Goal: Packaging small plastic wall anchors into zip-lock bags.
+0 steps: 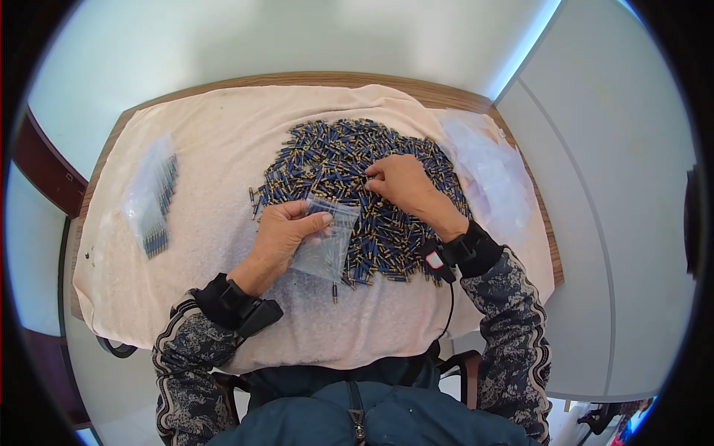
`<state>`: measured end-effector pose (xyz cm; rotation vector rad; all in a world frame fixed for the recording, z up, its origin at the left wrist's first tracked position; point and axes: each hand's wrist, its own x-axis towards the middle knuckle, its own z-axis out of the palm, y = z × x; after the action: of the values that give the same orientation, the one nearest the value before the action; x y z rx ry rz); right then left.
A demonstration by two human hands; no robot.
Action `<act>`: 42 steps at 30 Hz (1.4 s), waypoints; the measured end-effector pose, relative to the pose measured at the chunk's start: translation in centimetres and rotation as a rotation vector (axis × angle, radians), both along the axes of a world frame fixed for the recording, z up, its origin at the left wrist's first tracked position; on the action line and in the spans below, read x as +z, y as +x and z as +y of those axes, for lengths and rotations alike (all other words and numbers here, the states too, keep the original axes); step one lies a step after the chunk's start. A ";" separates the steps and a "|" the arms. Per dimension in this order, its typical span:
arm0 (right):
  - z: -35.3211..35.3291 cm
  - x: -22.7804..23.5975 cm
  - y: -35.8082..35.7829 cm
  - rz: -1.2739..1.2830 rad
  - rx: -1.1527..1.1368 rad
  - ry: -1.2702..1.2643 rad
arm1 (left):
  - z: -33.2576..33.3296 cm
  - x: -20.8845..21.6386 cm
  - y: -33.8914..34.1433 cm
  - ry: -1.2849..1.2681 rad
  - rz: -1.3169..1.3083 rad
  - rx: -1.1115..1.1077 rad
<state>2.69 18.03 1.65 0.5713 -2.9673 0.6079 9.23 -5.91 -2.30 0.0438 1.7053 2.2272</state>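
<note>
My left hand (285, 232) pinches a small clear plastic bag (321, 253) near its upper edge, thumb on top. The bag hangs over the near left part of a wide heap of small blue-and-gold cylindrical pieces (327, 152). What is inside the bag, if anything, I cannot make out through the plastic. Over the middle of the heap, my right hand (401, 182) has its thumb and fingertips drawn together. Anything between those fingertips is too small to tell. One loose piece (335, 293) lies on the cloth just below the bag.
A cream towel-like cloth (201, 193) covers the wooden table (297, 77). At the left lies a row of clear bags (151, 197) holding blue-and-gold pieces. Several clear plastic bags (491, 175) are piled at the right. A dark cable (451, 312) runs down from my right wrist.
</note>
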 end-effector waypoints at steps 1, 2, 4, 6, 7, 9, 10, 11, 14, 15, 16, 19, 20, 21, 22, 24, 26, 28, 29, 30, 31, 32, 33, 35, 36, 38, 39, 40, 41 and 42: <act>0.0 0.1 0.0 0.008 0.013 0.049 | 0.0 0.1 0.0 0.000 0.002 -0.003; 0.0 0.2 0.1 0.015 0.026 0.098 | 0.0 0.1 0.0 0.001 0.005 -0.007; 0.1 0.5 0.3 0.024 0.043 0.149 | 0.0 0.0 0.0 0.002 0.008 -0.009; 0.4 0.6 0.5 -0.006 0.058 0.104 | -0.1 0.0 0.1 0.001 0.013 -0.017; 0.6 0.7 0.7 -0.021 0.065 0.081 | -0.2 -0.1 0.1 0.001 0.014 -0.014; 1.0 0.7 1.0 -0.043 0.055 0.012 | -0.2 -0.2 0.1 0.000 0.014 -0.016; 1.3 0.7 1.2 -0.065 0.042 -0.057 | -0.2 -0.1 0.1 0.000 0.014 -0.019; 1.6 0.7 1.5 -0.088 0.028 -0.127 | -0.1 -0.1 0.1 0.000 0.015 -0.019; 2.4 0.9 2.4 -0.026 -0.002 -0.207 | 0.1 0.2 0.2 -0.003 0.023 -0.026; 2.6 1.0 2.7 0.006 -0.018 -0.248 | 0.2 0.3 0.2 -0.005 0.023 -0.028; 2.2 1.2 2.9 0.002 -0.013 -0.253 | 0.1 0.1 0.1 -0.013 0.035 -0.036; 1.3 2.5 3.8 -0.261 -0.105 -0.606 | -0.2 -0.1 0.2 -0.029 0.056 -0.050; 0.9 2.6 4.1 -0.265 -0.102 -0.608 | -0.3 0.0 0.3 -0.031 0.069 -0.057; 0.4 2.7 4.6 -0.301 -0.076 -0.741 | -0.1 0.3 0.3 -0.033 0.084 -0.070; -0.1 2.7 5.1 -0.338 -0.048 -0.874 | 0.0 0.4 0.3 -0.034 0.100 -0.082; -0.9 2.3 5.6 -0.376 -0.017 -1.007 | 0.2 0.5 0.3 -0.039 0.113 -0.083; -1.4 1.4 5.7 -0.401 -0.017 -1.066 | 0.2 0.5 0.4 -0.047 0.142 -0.081; -1.8 1.2 6.0 -0.414 -0.015 -1.094 | 0.2 0.6 0.4 -0.066 0.157 -0.080; -2.0 1.2 6.1 -0.404 -0.019 -1.055 | 0.1 0.6 0.5 -0.085 0.171 -0.082; -2.2 1.3 6.3 -0.394 -0.022 -1.015 | 0.0 0.5 0.5 -0.103 0.186 -0.083; -2.4 1.2 6.4 -0.382 -0.025 -0.976 | 0.0 0.5 0.5 -0.103 0.185 -0.081; -2.5 1.1 6.5 -0.384 -0.023 -0.976 | -0.1 0.5 0.5 -0.112 0.191 -0.079; -2.7 0.9 6.6 -0.393 -0.039 -0.990 | -0.1 0.5 0.5 -0.122 0.196 -0.078; -2.9 0.6 6.8 -0.408 -0.074 -1.019 | -0.1 0.4 0.4 -0.130 0.203 -0.078; -3.1 0.5 6.8 -0.407 -0.074 -1.019 | -0.1 0.2 0.3 -0.110 0.198 -0.072; -3.5 0.3 6.9 -0.456 -0.153 -1.112 | -0.1 0.0 0.2 -0.071 0.187 -0.060; -3.6 0.2 7.0 -0.482 -0.194 -1.158 | -0.1 -0.1 0.2 -0.072 0.186 -0.060; -3.6 0.1 6.9 -0.483 -0.194 -1.160 | -0.1 -0.1 0.1 -0.050 0.165 -0.055; -3.5 0.2 6.9 -0.468 -0.187 -1.132 | 0.0 -0.1 0.1 -0.029 0.144 -0.050; -3.5 0.2 6.8 -0.453 -0.180 -1.105 | 0.0 -0.2 0.1 -0.008 0.123 -0.045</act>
<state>9.46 14.56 1.86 0.0446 -2.3377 2.2963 9.34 -5.90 -2.45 0.2186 1.7574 2.2266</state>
